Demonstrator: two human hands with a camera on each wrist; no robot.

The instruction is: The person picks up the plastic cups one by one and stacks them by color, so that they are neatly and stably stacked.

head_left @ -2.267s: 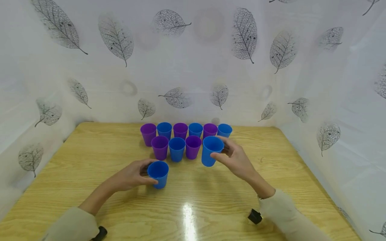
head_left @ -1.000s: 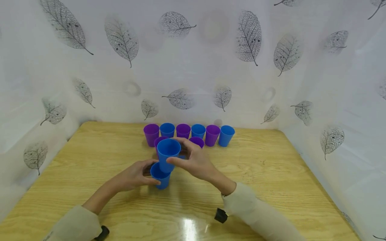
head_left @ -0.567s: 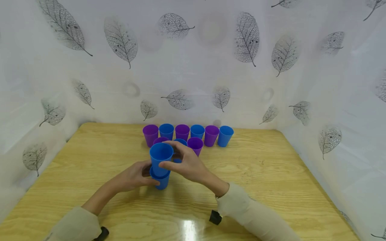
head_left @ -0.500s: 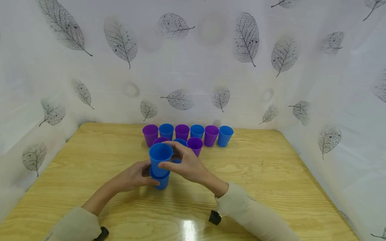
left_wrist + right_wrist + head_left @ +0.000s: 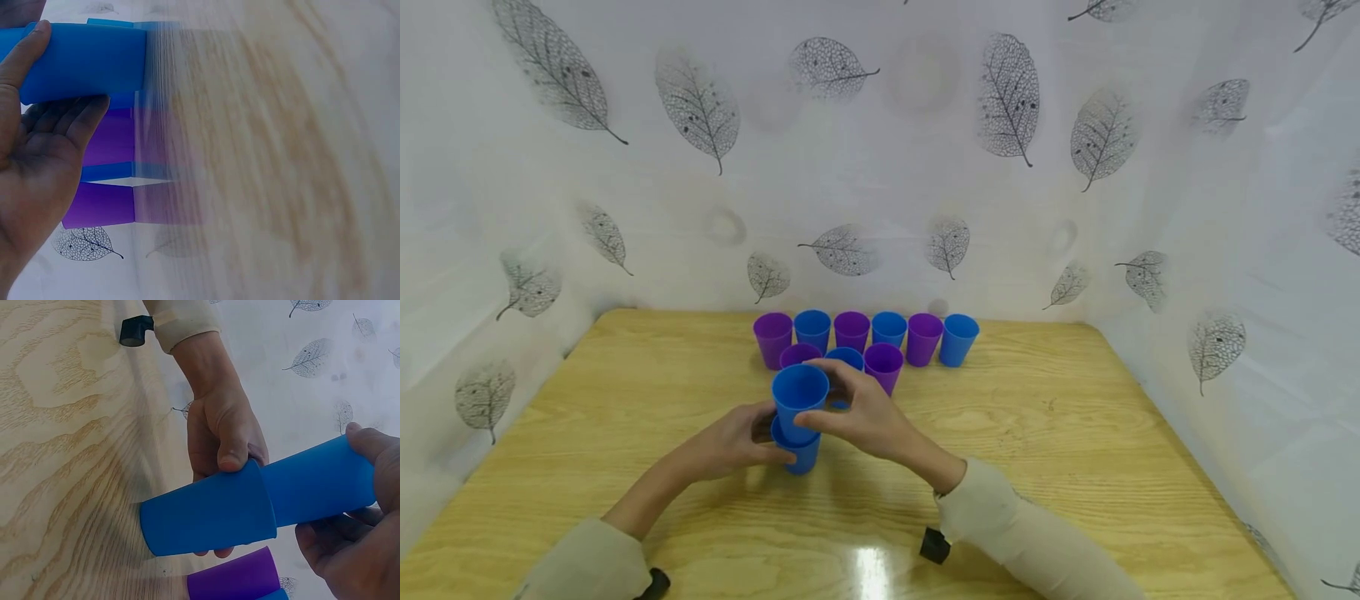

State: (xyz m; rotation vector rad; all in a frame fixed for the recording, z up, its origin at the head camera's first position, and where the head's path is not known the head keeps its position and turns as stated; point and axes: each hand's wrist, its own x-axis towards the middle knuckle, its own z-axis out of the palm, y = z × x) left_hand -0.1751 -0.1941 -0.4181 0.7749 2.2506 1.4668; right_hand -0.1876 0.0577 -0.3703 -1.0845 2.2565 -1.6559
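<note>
Near the middle of the table my left hand grips a blue cup that stands upright, thumb on the near side. The left wrist view shows this cup with its base on the tabletop. My right hand holds a second blue cup by its side, just above the first. In the right wrist view the base of the upper cup sits partway inside the rim of the lower cup. Fingers behind both cups are partly hidden in the head view.
Behind the hands stand two rows of upright cups. The back row alternates purple and blue; the front row has a purple cup, a half-hidden blue cup and another purple cup. A leaf-printed curtain surrounds the table.
My right hand has brought its blue cup from the front row's right end leftward and lowered it into the cup in my left hand. The left hand has stayed nearly still.
</note>
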